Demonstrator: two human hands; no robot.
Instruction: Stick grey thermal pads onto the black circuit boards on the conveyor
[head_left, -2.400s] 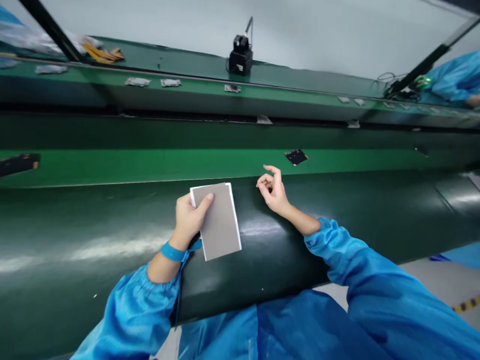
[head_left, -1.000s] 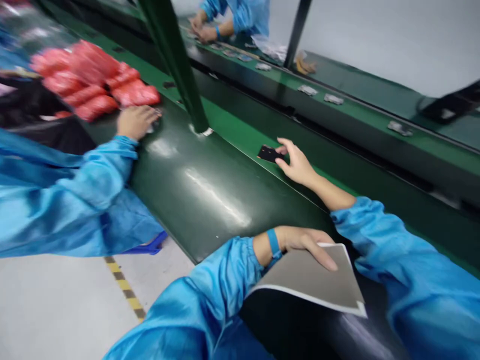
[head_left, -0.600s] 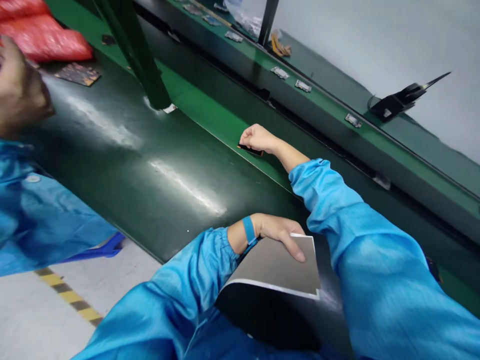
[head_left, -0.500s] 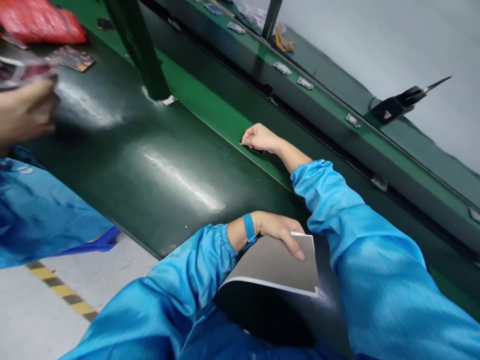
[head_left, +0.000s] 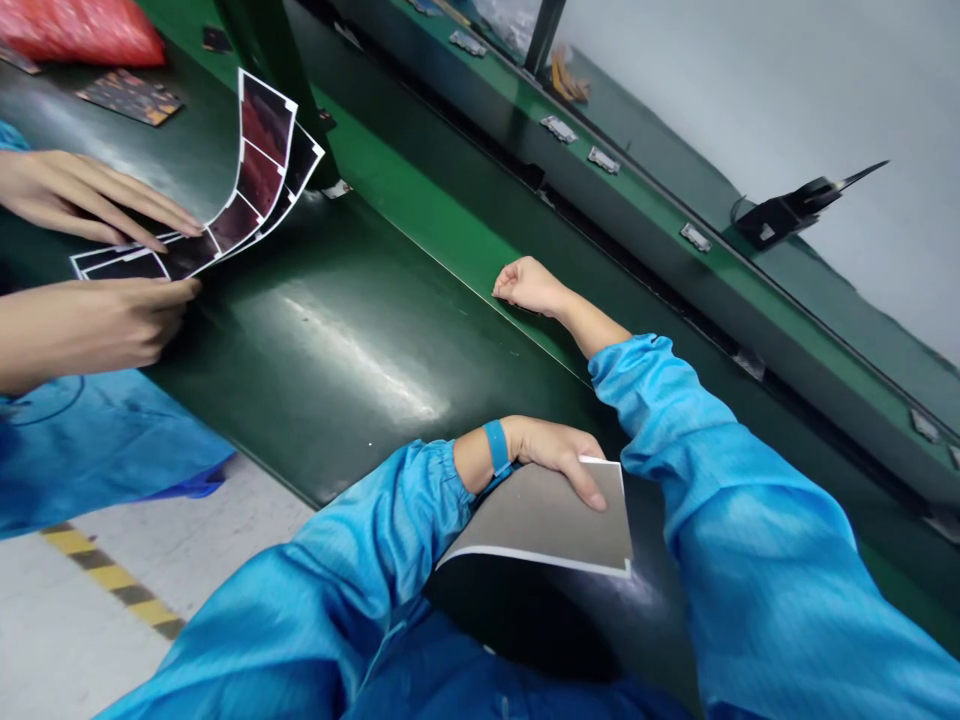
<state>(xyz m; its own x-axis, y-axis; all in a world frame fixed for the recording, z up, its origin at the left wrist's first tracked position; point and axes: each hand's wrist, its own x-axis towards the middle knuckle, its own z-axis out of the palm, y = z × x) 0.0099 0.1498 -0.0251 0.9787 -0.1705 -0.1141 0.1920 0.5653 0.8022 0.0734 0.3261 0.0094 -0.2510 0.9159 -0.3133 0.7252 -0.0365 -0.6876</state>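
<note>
My left hand (head_left: 559, 452), with a blue band at its wrist, grips a curved grey sheet (head_left: 551, 515) with white edges close to my body. The thumb lies on the sheet's face, and the other fingers are partly hidden behind it. Farther out, my right hand (head_left: 529, 283) is low over the bright green strip (head_left: 439, 240) at the bench's far side. Its fingers are pinched together on a thin dark piece, which the hand almost wholly covers.
At left, a co-worker's hands (head_left: 142, 320) hold bending dark film strips (head_left: 259, 165) with white borders. A green post (head_left: 281, 95), a patterned board (head_left: 131, 97) and a red bag (head_left: 82, 30) stand beyond. Small metal parts (head_left: 559, 129) line the ledge, near a black device (head_left: 787, 212).
The co-worker's hands have come further into view, with the film strips spread out. My right hand now covers more of the dark piece. My left hand keeps its hold on the sheet.
</note>
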